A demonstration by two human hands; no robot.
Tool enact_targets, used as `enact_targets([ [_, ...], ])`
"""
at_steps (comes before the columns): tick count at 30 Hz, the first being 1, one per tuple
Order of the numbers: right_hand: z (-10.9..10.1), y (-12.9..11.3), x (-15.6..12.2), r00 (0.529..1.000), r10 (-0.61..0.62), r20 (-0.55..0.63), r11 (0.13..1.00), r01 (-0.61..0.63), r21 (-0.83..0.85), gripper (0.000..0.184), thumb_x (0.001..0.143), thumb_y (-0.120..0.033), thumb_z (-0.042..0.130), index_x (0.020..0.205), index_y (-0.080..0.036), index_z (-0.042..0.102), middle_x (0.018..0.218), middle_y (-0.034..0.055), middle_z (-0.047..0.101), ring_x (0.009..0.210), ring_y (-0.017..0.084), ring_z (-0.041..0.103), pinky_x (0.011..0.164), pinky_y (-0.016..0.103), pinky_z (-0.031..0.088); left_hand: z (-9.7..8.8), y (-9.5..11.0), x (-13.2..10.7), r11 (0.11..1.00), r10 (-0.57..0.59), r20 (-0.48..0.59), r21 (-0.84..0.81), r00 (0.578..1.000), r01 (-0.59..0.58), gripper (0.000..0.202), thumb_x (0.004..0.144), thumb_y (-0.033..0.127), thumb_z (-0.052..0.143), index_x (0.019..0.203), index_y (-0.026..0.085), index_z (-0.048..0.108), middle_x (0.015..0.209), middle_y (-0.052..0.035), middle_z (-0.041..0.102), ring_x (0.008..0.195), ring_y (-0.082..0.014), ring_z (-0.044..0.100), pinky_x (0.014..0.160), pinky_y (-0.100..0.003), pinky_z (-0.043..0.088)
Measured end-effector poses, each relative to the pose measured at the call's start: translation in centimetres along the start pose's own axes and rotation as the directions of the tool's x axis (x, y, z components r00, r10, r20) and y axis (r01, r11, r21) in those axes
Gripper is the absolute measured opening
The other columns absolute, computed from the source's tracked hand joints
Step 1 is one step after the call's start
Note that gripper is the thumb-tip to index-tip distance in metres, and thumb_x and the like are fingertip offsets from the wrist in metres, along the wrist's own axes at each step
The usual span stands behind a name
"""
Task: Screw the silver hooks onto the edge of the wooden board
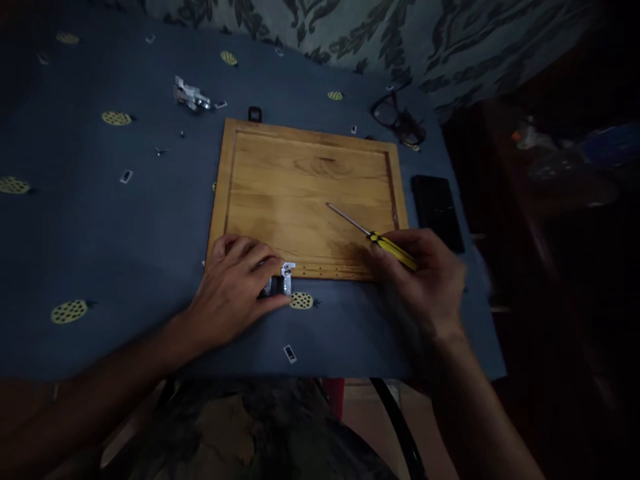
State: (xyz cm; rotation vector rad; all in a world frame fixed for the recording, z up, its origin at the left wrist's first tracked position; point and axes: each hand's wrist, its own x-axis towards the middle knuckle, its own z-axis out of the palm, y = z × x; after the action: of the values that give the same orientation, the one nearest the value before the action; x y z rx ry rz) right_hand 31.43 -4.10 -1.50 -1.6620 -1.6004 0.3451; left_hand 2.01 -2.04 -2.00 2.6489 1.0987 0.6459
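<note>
A framed wooden panel (310,193), like a small cabinet door, lies flat before me with small holes along its near edge. At that edge, my left hand (235,283) grips a shiny metal hinge (287,275) between thumb and fingers; the hand covers part of the hinge and the panel's near left corner. My right hand (425,277) is closed around the yellow and black handle of a screwdriver (393,250) over the panel's near right part. The screwdriver's shaft points up and left across the wood, its tip away from the hinge.
A blue cloth (125,247) with pineapple prints covers the table. Another metal hinge (191,95) lies at the back left, near small screws (160,152). Behind the panel is a small dark square piece (255,114). Eyeglasses (400,120) and a black flat object (437,212) lie right.
</note>
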Motion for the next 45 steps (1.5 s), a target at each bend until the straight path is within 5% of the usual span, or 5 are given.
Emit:
enact_targets([
  [5, 0.2, -2.6, 0.1, 0.987, 0.106, -0.124, 0.933, -0.056, 0.355, 0.018, 0.078, -0.036, 0.089, 0.089, -0.028, 0.077, 0.091, 0.0016, 0.076, 0.065, 0.019, 0.067, 0.058, 0.035, 0.055, 0.0, -0.1, 0.0, 1.000, -0.009, 0.034, 0.003, 0.999, 0.008, 0.033, 0.090, 0.046, 0.080, 0.109, 0.020, 0.074, 0.107, -0.0063, 0.076, 0.103, -0.0277, 0.063, 0.098, -0.047, 0.045],
  [10, 1.1, -4.2, 0.6, 0.987, 0.105, -0.120, 0.807, -0.014, 0.590, 0.018, 0.080, -0.041, 0.085, 0.086, -0.029, 0.074, 0.092, 0.0018, 0.073, 0.054, 0.014, 0.054, 0.046, 0.032, 0.045, 0.0, -0.1, 0.0, 1.000, -0.017, 0.035, 0.019, 0.999, 0.016, 0.036, 0.089, 0.047, 0.082, 0.111, 0.019, 0.075, 0.108, -0.0069, 0.075, 0.102, -0.0281, 0.063, 0.097, -0.048, 0.046],
  [17, 2.8, -6.1, -0.9, 0.965, 0.050, -0.258, 0.821, 0.107, 0.561, 0.025, 0.092, -0.051, 0.075, 0.091, -0.026, 0.072, 0.090, 0.0024, 0.063, 0.054, 0.013, 0.055, 0.045, 0.033, 0.049, 0.1, -0.2, 0.0, 1.000, -0.009, 0.025, 0.004, 1.000, 0.009, 0.037, 0.089, 0.050, 0.080, 0.110, 0.019, 0.074, 0.106, -0.0060, 0.075, 0.102, -0.0272, 0.061, 0.099, -0.047, 0.046],
  [28, 3.8, -6.6, -1.2, 0.992, -0.061, -0.110, 0.860, 0.109, 0.499, 0.025, 0.103, -0.046, 0.062, 0.094, -0.023, 0.064, 0.089, 0.0007, 0.062, 0.056, 0.011, 0.061, 0.046, 0.029, 0.053, -0.1, -0.1, -0.1, 1.000, -0.020, 0.061, -0.005, 0.998, 0.021, 0.036, 0.093, 0.051, 0.076, 0.110, 0.020, 0.073, 0.109, -0.0064, 0.075, 0.105, -0.0277, 0.063, 0.101, -0.048, 0.044],
  [45, 4.0, -6.5, -1.2, 0.993, -0.089, -0.073, 0.883, 0.113, 0.455, 0.018, 0.105, -0.041, 0.059, 0.097, -0.026, 0.066, 0.090, 0.0005, 0.062, 0.057, 0.012, 0.062, 0.047, 0.030, 0.052, -0.1, -0.1, 0.0, 1.000, -0.010, 0.044, -0.005, 0.999, 0.010, 0.036, 0.092, 0.050, 0.077, 0.109, 0.018, 0.073, 0.110, -0.0065, 0.076, 0.105, -0.0282, 0.063, 0.100, -0.048, 0.044],
])
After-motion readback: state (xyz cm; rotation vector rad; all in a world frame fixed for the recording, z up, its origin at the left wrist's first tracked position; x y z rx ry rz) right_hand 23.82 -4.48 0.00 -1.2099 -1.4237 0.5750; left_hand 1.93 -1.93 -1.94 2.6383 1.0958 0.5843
